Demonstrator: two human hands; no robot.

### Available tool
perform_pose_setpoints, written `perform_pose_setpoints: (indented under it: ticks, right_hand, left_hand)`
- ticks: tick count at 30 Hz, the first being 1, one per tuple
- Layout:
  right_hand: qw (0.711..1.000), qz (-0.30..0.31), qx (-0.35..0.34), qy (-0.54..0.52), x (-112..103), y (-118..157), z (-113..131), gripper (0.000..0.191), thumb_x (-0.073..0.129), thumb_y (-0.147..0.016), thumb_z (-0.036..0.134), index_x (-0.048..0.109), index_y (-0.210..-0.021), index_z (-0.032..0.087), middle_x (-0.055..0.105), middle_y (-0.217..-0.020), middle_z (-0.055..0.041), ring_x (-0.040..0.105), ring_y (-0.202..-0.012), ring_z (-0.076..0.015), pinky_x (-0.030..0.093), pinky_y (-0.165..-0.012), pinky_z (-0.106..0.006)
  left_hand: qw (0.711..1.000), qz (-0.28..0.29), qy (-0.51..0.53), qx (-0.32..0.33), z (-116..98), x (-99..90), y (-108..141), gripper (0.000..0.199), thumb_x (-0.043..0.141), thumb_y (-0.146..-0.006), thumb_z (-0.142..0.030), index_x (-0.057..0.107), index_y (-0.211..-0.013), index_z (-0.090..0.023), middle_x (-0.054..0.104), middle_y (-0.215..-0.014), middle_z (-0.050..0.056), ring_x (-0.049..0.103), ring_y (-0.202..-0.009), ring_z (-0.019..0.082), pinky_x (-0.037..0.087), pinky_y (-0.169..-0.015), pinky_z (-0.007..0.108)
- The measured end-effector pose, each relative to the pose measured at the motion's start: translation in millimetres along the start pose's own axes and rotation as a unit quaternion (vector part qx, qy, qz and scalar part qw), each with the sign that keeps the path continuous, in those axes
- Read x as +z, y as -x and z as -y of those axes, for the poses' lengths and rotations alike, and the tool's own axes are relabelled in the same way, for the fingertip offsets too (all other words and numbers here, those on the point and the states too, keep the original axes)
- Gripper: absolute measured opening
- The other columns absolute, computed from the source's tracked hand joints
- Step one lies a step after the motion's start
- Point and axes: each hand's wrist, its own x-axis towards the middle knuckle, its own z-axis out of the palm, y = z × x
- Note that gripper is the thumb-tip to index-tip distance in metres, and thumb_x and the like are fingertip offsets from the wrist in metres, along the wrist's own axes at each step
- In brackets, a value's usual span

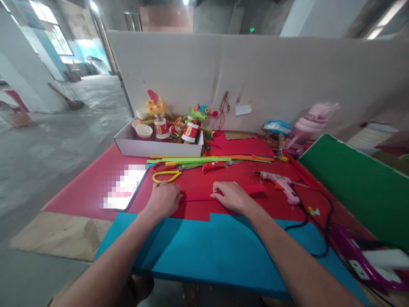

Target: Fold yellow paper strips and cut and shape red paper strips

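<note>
Between my two hands a red piece of paper (197, 194) lies on the table, hard to tell apart from the red covering under it. My left hand (163, 198) has its fingers curled at the paper's left end. Farther along, my right hand (231, 196) is closed with thumb and finger on the paper, part of which sticks out beyond it. Yellow-handled scissors (166, 175) lie just past my left hand. To the right of my right hand rests a pink hot glue gun (283, 184).
A glowing phone (128, 187) lies at left. Behind are green and orange strips (204, 161), and a white box (156, 148) with paper cups and toy figures. A green board (361, 187) and a purple power strip (361, 256) with black cables stand at right. Blue sheeting (207, 251) covers the front edge.
</note>
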Motion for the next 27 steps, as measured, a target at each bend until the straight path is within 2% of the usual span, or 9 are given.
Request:
perform_pose_setpoints:
  ticks: [5,9,11,14,18,23,27]
  right_hand:
    - [0.999,-0.032,-0.024,-0.002,3.4,2.6,-4.1,0.012,0.061,-0.087,0.029,0.053,-0.084,0.021,0.065,-0.084,0.0001,0.057,-0.081,-0.0162,0.029,-0.068,-0.027]
    - [0.991,-0.112,-0.039,0.055,5.1,6.7,-3.4,0.017,0.063,-0.085,0.033,0.053,-0.087,0.020,0.061,-0.093,-0.0040,0.053,-0.089,-0.0197,0.030,-0.071,-0.028]
    - [0.987,-0.132,-0.050,0.074,5.8,9.5,1.4,0.014,0.063,-0.085,0.031,0.054,-0.086,0.019,0.059,-0.093,-0.0053,0.051,-0.089,-0.0204,0.031,-0.072,-0.029]
    - [0.990,-0.108,-0.069,0.062,8.0,15.2,11.7,0.007,0.053,-0.090,0.019,0.055,-0.083,0.018,0.060,-0.087,-0.0056,0.051,-0.083,-0.0183,0.032,-0.071,-0.028]
    - [0.993,-0.093,-0.056,0.055,16.2,26.5,20.4,0.022,0.039,-0.093,0.010,0.059,-0.086,0.017,0.061,-0.084,-0.0066,0.053,-0.081,-0.0179,0.037,-0.070,-0.028]
    - [0.988,-0.124,-0.089,0.038,30.9,43.2,22.0,0.029,0.037,-0.097,0.020,0.063,-0.104,0.011,0.064,-0.108,-0.0154,0.057,-0.101,-0.0241,0.045,-0.087,-0.036]
    - [0.989,-0.123,-0.087,0.014,34.6,54.8,25.5,0.044,0.041,-0.096,0.035,0.054,-0.129,0.009,0.056,-0.130,-0.0188,0.050,-0.122,-0.0284,0.043,-0.102,-0.042]
  left_hand:
    - [0.999,-0.036,-0.036,0.015,-4.1,3.0,4.0,0.029,0.038,-0.092,-0.028,0.063,-0.085,-0.016,0.067,-0.091,0.012,0.055,-0.095,0.029,0.035,-0.081,0.043]
    - [0.998,-0.033,-0.041,0.019,-5.5,1.5,5.1,0.029,0.037,-0.092,-0.027,0.064,-0.087,-0.016,0.067,-0.092,0.013,0.054,-0.095,0.029,0.036,-0.081,0.043]
    - [0.999,-0.026,-0.037,0.020,-5.8,-0.5,5.4,0.030,0.037,-0.092,-0.026,0.064,-0.088,-0.016,0.068,-0.093,0.013,0.054,-0.096,0.028,0.036,-0.082,0.044]
    - [0.999,-0.017,-0.032,0.022,-6.4,-3.8,5.9,0.031,0.036,-0.092,-0.026,0.065,-0.090,-0.016,0.068,-0.094,0.014,0.054,-0.097,0.029,0.036,-0.084,0.044]
    - [1.000,-0.004,-0.021,0.012,-6.8,-6.5,5.9,0.031,0.036,-0.091,-0.027,0.065,-0.091,-0.016,0.068,-0.098,0.014,0.054,-0.100,0.030,0.036,-0.083,0.044]
    - [0.999,-0.003,-0.028,0.015,-5.9,-6.5,5.9,0.032,0.036,-0.091,-0.027,0.066,-0.091,-0.016,0.068,-0.097,0.014,0.056,-0.100,0.030,0.037,-0.083,0.044]
    - [0.999,-0.012,-0.032,0.017,-5.3,-5.9,6.3,0.030,0.038,-0.089,-0.026,0.066,-0.092,-0.016,0.068,-0.096,0.015,0.056,-0.101,0.031,0.038,-0.084,0.045]
